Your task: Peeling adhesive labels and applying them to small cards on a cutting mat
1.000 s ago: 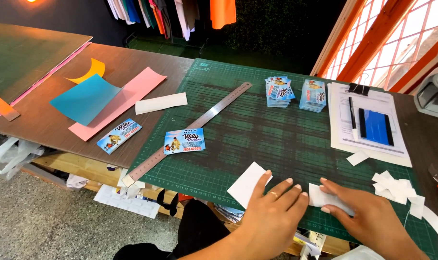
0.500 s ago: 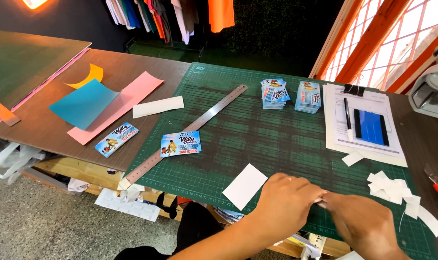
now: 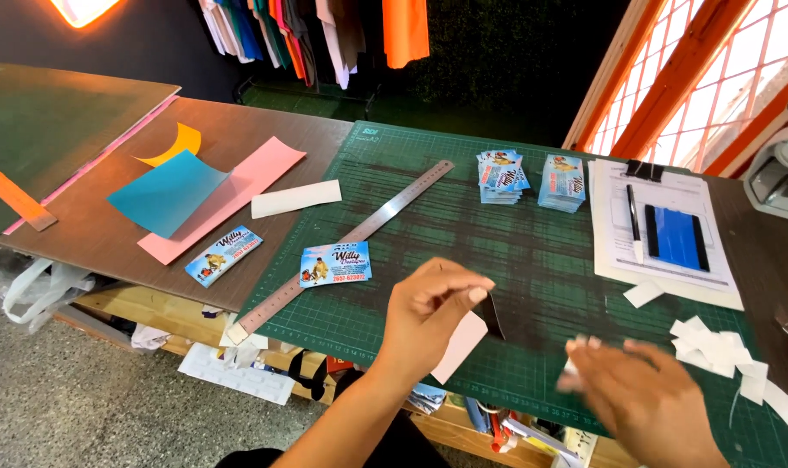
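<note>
My left hand (image 3: 429,316) is raised over the front of the green cutting mat (image 3: 533,251), thumb and fingers pinched on a thin dark piece of film (image 3: 491,314) that hangs from them. A blank white card (image 3: 459,348) lies on the mat just below that hand. Off to its right, my right hand (image 3: 645,399) is low over the mat and blurred by motion. Something small and white shows at its fingertips, but I cannot make out a grip.
A steel ruler (image 3: 351,238) lies diagonally on the mat beside a printed card (image 3: 335,263); another printed card (image 3: 223,256) is on the brown table. Two card stacks (image 3: 501,176), a clipboard with a blue squeegee (image 3: 676,236), white scraps (image 3: 715,347) and coloured paper sheets (image 3: 164,191) lie around.
Both hands were pressed together on a white piece at the mat's front. The left hand has since lifted with the dark film, and the right hand has swung away to the right.
</note>
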